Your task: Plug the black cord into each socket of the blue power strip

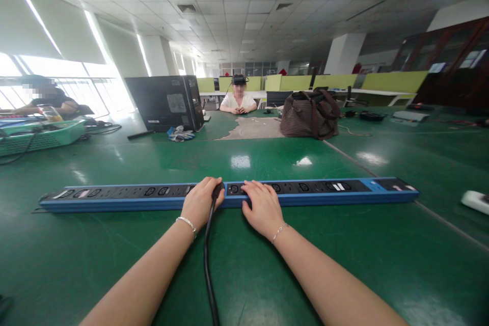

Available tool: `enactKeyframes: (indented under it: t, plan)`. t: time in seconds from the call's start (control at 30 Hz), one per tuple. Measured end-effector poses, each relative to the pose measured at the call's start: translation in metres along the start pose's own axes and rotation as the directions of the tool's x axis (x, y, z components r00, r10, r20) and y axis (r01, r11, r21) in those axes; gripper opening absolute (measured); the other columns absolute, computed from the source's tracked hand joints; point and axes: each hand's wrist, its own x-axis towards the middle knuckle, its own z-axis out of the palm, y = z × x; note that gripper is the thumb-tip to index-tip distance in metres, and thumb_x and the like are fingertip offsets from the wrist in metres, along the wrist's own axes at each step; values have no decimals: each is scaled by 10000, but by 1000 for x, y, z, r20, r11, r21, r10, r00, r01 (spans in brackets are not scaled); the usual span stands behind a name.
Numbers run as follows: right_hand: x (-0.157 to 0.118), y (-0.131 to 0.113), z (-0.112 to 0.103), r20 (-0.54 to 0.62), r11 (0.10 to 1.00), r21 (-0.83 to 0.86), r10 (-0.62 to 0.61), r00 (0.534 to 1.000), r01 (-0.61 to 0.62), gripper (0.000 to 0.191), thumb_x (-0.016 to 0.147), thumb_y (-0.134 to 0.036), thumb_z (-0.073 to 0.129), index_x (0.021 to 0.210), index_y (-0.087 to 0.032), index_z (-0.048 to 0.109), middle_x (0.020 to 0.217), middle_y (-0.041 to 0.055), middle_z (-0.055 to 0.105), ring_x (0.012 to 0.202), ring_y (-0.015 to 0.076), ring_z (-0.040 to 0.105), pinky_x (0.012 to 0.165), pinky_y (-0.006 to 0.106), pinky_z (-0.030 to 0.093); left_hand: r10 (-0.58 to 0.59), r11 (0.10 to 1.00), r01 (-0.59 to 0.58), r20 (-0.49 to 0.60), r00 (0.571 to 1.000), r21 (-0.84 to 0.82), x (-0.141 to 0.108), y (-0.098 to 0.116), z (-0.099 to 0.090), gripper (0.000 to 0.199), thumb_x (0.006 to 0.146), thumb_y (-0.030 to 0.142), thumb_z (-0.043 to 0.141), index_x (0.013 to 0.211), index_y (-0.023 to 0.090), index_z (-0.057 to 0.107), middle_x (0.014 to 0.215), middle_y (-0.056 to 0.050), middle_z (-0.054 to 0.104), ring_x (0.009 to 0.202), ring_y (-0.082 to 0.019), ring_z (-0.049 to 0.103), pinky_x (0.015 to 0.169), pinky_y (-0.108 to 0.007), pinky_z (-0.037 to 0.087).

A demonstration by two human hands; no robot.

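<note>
A long blue power strip (313, 198) with a black socket face lies across the green table in front of me. My left hand (201, 201) is closed around a black plug (218, 189) at the strip's middle; how deep the plug sits in a socket is hidden by my fingers. From it, a black cable (207, 265) runs down toward me. To the right of the plug, my right hand (263, 209) lies over the strip, its fingers stretched across the socket face and the thumb apart at the near side. Both wrists carry bracelets.
Farther back stand a black computer case (164, 104), gloves (180, 134) and a brown bag (310, 114). A green basket (72, 135) is at left, a white object (476, 201) at the right edge. One person (239, 99) sits opposite, another (51, 99) at far left.
</note>
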Motion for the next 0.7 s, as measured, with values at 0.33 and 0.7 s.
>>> enactKeyframes:
  t: [0.33,0.7]
  plan:
    - [-4,-2,5,14,994,-104,-23,1000,24,436,794,-241,522,1230,-216,539,1358,57,509,1273,253,403,1045,448,249,-23,999,18,114,993,47,2,-4,-4,266,881,373,443,1075,240,566,1023,-34,680,880,-182,650,769,-306,499]
    - [-2,-2,2,57,991,-126,-27,998,34,455,799,-254,529,1253,-223,534,1364,57,504,1276,241,410,1044,444,260,-67,998,65,160,985,19,7,0,-1,244,871,380,453,1040,261,583,997,-17,695,844,-178,659,774,-310,492]
